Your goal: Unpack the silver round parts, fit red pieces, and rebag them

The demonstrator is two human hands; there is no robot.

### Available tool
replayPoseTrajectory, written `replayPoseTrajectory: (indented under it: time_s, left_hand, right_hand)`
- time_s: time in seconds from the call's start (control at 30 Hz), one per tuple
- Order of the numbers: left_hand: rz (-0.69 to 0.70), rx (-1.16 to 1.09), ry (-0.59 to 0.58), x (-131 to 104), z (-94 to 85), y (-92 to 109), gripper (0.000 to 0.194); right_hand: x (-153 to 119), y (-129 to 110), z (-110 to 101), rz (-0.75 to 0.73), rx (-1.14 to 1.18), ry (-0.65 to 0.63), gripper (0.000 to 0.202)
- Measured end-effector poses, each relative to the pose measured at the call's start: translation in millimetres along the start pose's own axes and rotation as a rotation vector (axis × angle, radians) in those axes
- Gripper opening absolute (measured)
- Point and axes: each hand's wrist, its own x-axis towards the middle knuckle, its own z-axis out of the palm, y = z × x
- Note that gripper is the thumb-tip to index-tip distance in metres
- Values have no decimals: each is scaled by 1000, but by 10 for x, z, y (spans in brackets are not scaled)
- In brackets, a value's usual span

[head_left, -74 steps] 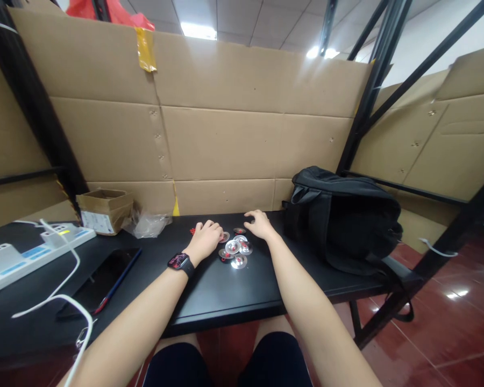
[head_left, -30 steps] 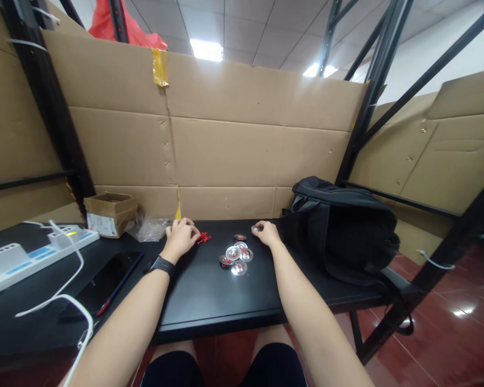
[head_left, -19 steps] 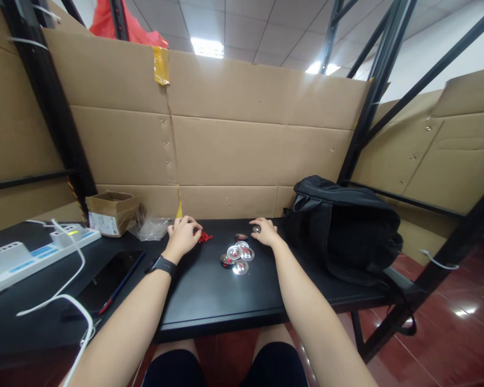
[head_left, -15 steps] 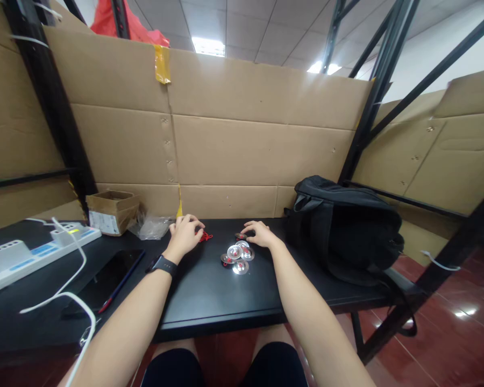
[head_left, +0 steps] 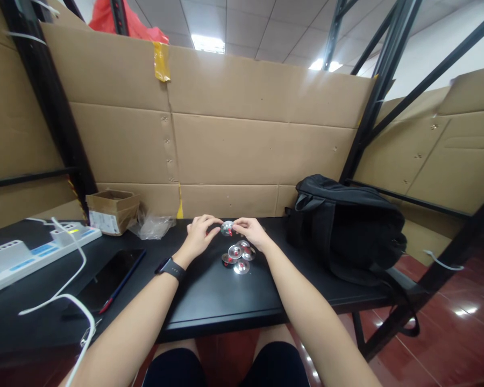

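Just above the table, a small silver finger cymbal [head_left: 227, 228] with a red cord loop hangs between my hands. My right hand [head_left: 251, 231] pinches its right side between thumb and fingers. At its left edge, the thumb and index fingertip of my left hand [head_left: 200, 234] close in on the rim and appear to grip it. Below them, several more finger cymbals [head_left: 242, 266] with red loops lie overlapping in a loose pile on the black table [head_left: 210, 295]. A little red shows behind my left hand, mostly hidden.
A black backpack [head_left: 347, 231] stands open on the right. Over on the left are a cardboard box [head_left: 113, 210], a clear plastic bag [head_left: 155, 227], a dark tablet [head_left: 108, 277], a white power strip [head_left: 44, 252] and a white cable [head_left: 80, 301]. Cardboard panels [head_left: 229, 145] wall the back.
My right hand has lifted one finger cymbal off the table beyond the pile and brought it leftward. My left hand has moved right, from the red cords to that cymbal's edge.
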Motion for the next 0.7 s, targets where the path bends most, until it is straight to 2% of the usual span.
replayPoseTrajectory:
  time_s: [0.17,0.33,0.5,0.7]
  left_hand:
    - [93,-171,32,15,4,-12,22]
    - [127,-208,46,5,39,-5,17]
    - [117,-173,61,3,46,41,13]
    - [-22,58,76,-14,69,92,17]
  right_hand:
    - [-20,-54,177,95,350,2,41]
    - [-49,-84,264,159,460,-35,42]
    - [-87,-163,291,141,461,-75,40]
    - [-111,-240,325,-3,273,-148,61]
